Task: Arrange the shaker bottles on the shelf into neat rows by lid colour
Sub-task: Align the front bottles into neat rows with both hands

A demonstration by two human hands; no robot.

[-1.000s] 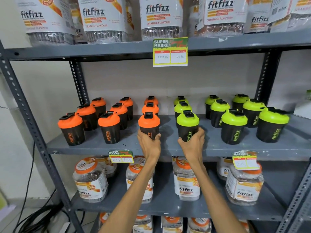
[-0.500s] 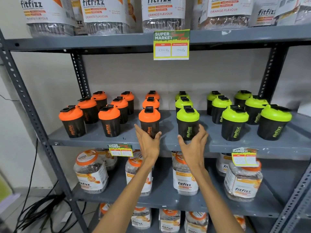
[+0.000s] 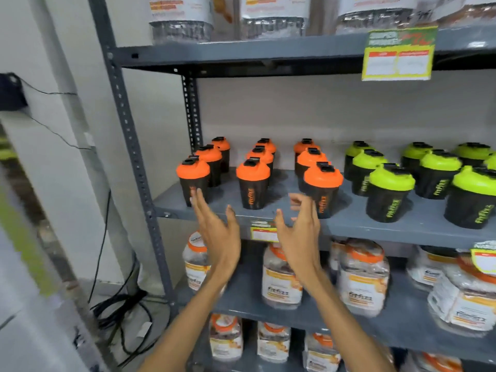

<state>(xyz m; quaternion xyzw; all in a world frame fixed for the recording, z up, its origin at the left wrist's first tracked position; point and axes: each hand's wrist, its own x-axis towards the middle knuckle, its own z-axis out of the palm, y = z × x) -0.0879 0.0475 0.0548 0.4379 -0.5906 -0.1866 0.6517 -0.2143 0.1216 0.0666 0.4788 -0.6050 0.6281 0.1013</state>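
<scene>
Black shaker bottles stand in rows on the grey middle shelf (image 3: 349,226). Orange-lidded ones fill the left half, with front bottles at the left (image 3: 192,181), the middle (image 3: 252,182) and the right (image 3: 323,187). Green-lidded bottles (image 3: 390,191) fill the right half. My left hand (image 3: 218,229) is open, held just in front of the shelf edge, its fingertips near the front-left orange bottle. Open as well, my right hand (image 3: 300,232) hovers between the middle and right front orange bottles. Neither hand holds anything.
Clear jars with orange lids (image 3: 281,280) crowd the shelf below and the one under it. Large packs (image 3: 271,17) sit on the top shelf, with a price tag (image 3: 398,53) on its edge. A steel upright (image 3: 128,146) bounds the left side. Black cables (image 3: 120,310) lie on the floor.
Both hands have let go of the front orange and green bottles and shifted left, open, toward the orange rows. The view has swung left as well.
</scene>
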